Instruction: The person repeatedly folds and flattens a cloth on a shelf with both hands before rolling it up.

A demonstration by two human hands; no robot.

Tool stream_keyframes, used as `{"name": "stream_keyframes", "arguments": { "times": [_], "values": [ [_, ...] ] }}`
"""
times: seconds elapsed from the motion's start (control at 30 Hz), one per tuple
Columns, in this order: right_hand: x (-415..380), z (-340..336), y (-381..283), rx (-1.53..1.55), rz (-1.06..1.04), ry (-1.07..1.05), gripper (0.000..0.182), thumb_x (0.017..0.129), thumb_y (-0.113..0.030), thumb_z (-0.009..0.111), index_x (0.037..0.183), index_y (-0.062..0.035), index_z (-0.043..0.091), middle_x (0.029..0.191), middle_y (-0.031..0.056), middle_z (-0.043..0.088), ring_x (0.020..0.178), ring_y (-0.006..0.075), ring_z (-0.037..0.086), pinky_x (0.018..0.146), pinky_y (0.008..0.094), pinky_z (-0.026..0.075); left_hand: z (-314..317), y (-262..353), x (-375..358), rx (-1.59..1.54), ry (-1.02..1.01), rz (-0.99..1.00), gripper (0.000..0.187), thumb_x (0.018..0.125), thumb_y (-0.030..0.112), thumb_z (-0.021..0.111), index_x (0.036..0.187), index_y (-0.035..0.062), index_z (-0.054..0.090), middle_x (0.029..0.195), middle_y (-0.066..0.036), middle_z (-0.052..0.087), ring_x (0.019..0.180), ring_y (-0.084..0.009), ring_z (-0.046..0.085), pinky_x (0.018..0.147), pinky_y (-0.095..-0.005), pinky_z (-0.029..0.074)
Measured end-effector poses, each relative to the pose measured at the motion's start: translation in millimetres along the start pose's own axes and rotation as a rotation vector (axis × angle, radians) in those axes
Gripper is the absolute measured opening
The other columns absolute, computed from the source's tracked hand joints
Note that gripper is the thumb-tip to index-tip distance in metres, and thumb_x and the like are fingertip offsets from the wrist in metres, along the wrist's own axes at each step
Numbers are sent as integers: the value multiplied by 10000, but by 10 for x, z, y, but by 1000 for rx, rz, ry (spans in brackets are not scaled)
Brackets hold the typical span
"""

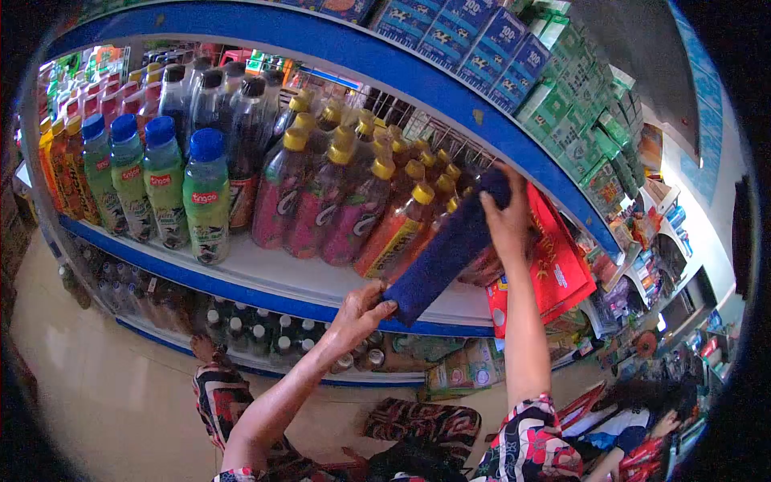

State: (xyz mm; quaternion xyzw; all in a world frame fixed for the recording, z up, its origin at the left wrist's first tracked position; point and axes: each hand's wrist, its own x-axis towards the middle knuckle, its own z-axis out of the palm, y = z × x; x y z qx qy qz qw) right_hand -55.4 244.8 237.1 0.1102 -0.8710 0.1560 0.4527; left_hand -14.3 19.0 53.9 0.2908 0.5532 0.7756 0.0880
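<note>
A dark blue, folded cloth-like piece [446,249] stretches diagonally between my hands, in front of the bottles on the middle shelf. My left hand [360,315] pinches its lower end near the shelf's front edge. Higher up, my right hand [507,217] grips the other end, with the thumb on the near side. Just behind the blue piece stand orange-labelled bottles with yellow caps [399,233], partly hidden by it. Beside my right forearm is a red packet or bag [554,269] with gold print.
Green bottles with blue caps [207,205] and pink-labelled bottles [277,197] line the white shelf [241,261]. Blue cartons [458,40] and green cartons [574,120] fill the shelf above. More bottles [261,333] sit below. Another person's arm [614,462] shows at lower right.
</note>
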Motion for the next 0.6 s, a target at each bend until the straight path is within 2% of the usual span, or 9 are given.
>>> {"name": "stream_keyframes", "arguments": {
  "times": [0.03, 0.13, 0.23, 0.37, 0.47, 0.57, 0.6],
  "values": [
    [56, 48, -69, -200, -151, -90, 522, 795, -96, 652, 1289, -87, 482, 1260, 213, 533, 1217, 347, 475, 1053, 408, 336, -6, 20, 3, -1, 9, -23, 229, 906, 133, 580, 1044, -46, 548, 888, -50, 604, 803, -105, 521, 719, -295, 453],
    [85, 233, 24, -376, -292, -99, 417, 848, -82, 572, 1261, -114, 526, 1260, 200, 538, 1220, 372, 468, 1046, 417, 351, -49, 69, 9, -6, 36, -57, 248, 898, 136, 588, 1063, -46, 555, 882, -57, 609, 816, -101, 536, 727, -290, 459],
    [93, 197, -2, -150, -271, -213, 316, 884, -59, 503, 1187, -79, 589, 1272, 171, 545, 1238, 351, 465, 1056, 405, 343, -105, 42, 26, 4, 24, -58, 246, 884, 133, 595, 1052, -45, 566, 852, -57, 611, 801, -107, 550, 717, -286, 461],
    [89, 148, 74, 166, -46, -487, 271, 899, -42, 449, 1102, -29, 629, 1273, 141, 561, 1283, 294, 439, 1083, 367, 312, -167, 32, 35, 19, -14, -82, 225, 860, 134, 603, 1010, -32, 576, 803, -55, 605, 766, -106, 545, 695, -288, 452],
    [92, 59, 165, 91, -112, -511, 289, 851, -28, 461, 1083, -51, 632, 1267, 152, 564, 1275, 324, 443, 1083, 393, 316, -161, -30, 36, 46, -31, -64, 221, 851, 148, 609, 996, -16, 578, 784, -62, 598, 748, -106, 538, 684, -300, 444],
    [96, -17, 358, 80, -152, -517, 297, 801, -47, 496, 1065, -62, 632, 1270, 142, 565, 1299, 342, 412, 1109, 409, 276, -150, -47, 36, 115, -39, -68, 224, 845, 158, 615, 1001, 0, 582, 781, -72, 595, 758, -123, 539, 697, -306, 441],
    [103, -38, 462, -29, -168, -532, 307, 785, -135, 546, 1073, -74, 635, 1314, 133, 537, 1345, 335, 352, 1139, 417, 228, -152, -26, 30, 139, -37, -76, 226, 844, 159, 618, 1006, 6, 583, 781, -75, 595, 765, -131, 541, 705, -306, 441]
  ]
}}
